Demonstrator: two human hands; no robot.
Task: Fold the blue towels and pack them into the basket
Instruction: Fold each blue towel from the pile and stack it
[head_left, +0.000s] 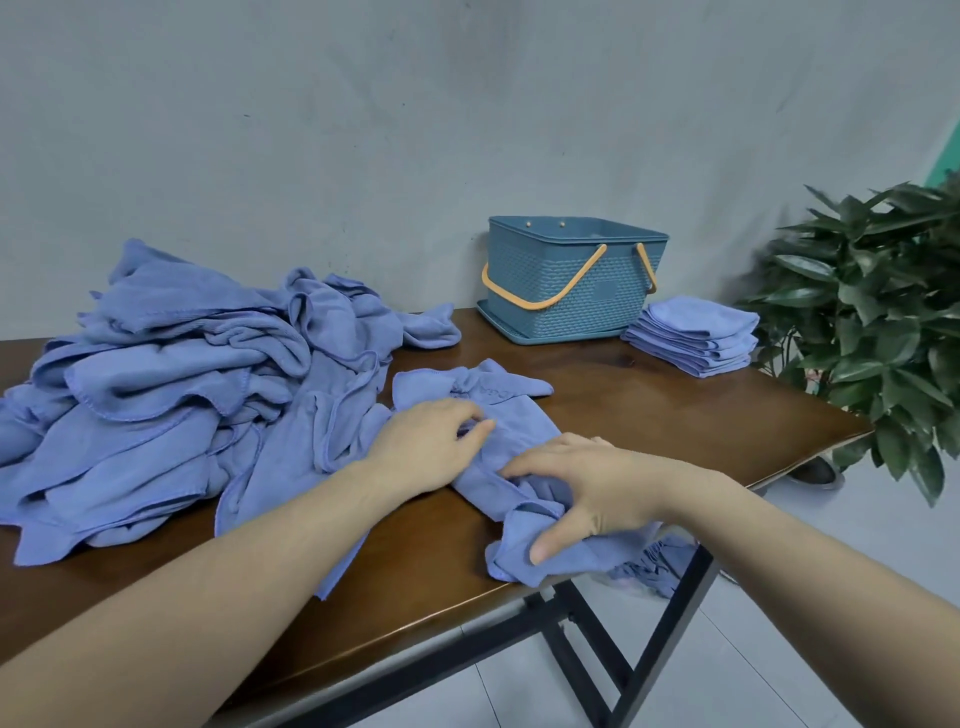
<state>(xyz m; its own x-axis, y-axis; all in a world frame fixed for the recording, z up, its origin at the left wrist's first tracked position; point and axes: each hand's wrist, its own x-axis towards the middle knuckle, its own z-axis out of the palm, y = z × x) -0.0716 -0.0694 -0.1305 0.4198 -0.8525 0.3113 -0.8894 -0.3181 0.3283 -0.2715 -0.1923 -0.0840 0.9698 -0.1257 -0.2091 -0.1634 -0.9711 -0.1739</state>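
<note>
A crumpled blue towel (511, 415) lies in front of me, running from the table's middle to its near right edge, where part hangs over. My left hand (426, 444) pinches the towel's cloth near its middle with curled fingers. My right hand (576, 483) grips the bunched lower end, thumb curled under the cloth. A big heap of unfolded blue towels (171, 379) covers the left of the table. The teal basket (571, 291) with orange handles stands at the back, on its lid. A stack of folded blue towels (693, 335) lies just right of it.
The brown wooden table (675, 415) ends close on the right, with black metal legs (582, 639) below. A leafy potted plant (878, 322) stands on the floor off the table's right corner. A grey wall runs behind.
</note>
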